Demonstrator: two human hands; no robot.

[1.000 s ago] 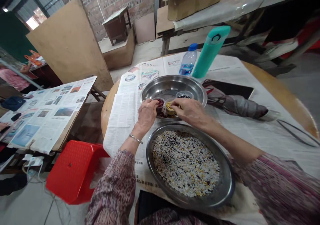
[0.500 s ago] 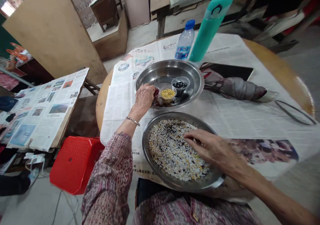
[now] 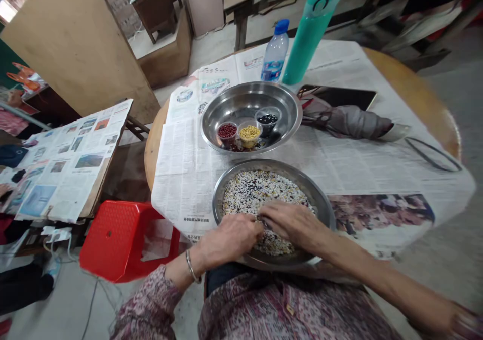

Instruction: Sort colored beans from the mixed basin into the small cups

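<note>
Both hands are over the near metal basin (image 3: 219, 199), which holds a mix of white, black and yellow grains (image 3: 271, 181). My left hand (image 3: 234, 237) is closed, fingers curled down at the grains, and what it pinches is hidden. Close beside it, my right hand (image 3: 289, 224) bends its fingers into the mix; its fingertips are hidden too. Behind stands a second metal basin (image 3: 215, 101). In it are three clear plastic cups: one of dark red beans (image 3: 227, 130), one of yellow beans (image 3: 249, 133) and one of black beans (image 3: 267, 119).
A water bottle (image 3: 275, 53) and a tall teal flask (image 3: 313, 33) stand behind the far basin. To the right lie a folded grey umbrella (image 3: 350, 121) and a dark flat object (image 3: 349, 97). Newspaper (image 3: 177, 164) covers the round table. A red stool (image 3: 113, 244) is at left.
My left hand has left the red bean cup and come down to the near basin. My right hand went from the yellow bean cup to the near basin, now beside the left.
</note>
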